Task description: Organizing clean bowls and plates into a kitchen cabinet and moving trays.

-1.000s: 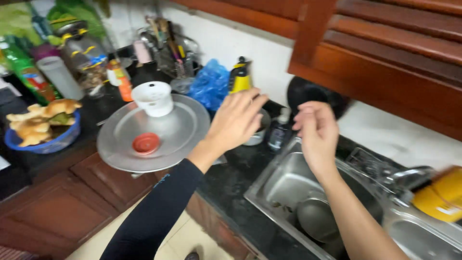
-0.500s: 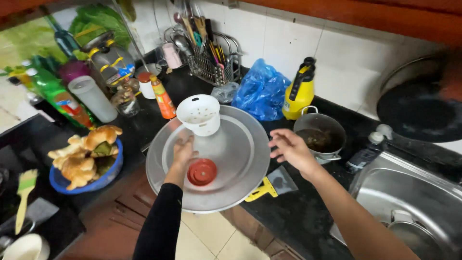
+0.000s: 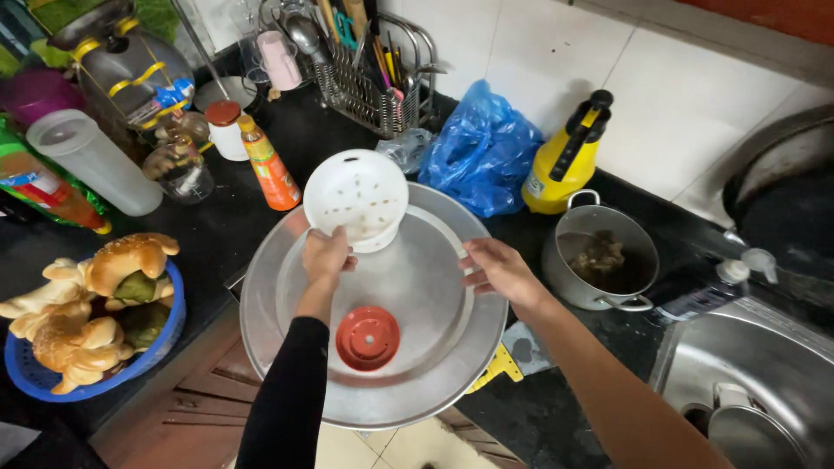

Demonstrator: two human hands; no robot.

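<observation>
Left hand closed on rim of white perforated bowl, just above it; right hand wide, fingers resting on round metal tray; red lid below both.

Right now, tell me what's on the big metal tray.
On the tray: a white holed bowl gripped by the left hand, and a red lid. The right hand touches its rim. Whatever lies under the bowl is hidden.

- Black stone counter, beside steel sink.
- Directly on it: round metal tray, 1 small steel pot, yellow spray bottle, blue plastic bag, orange sauce bottle, blue basket, wire utensil rack.
</observation>
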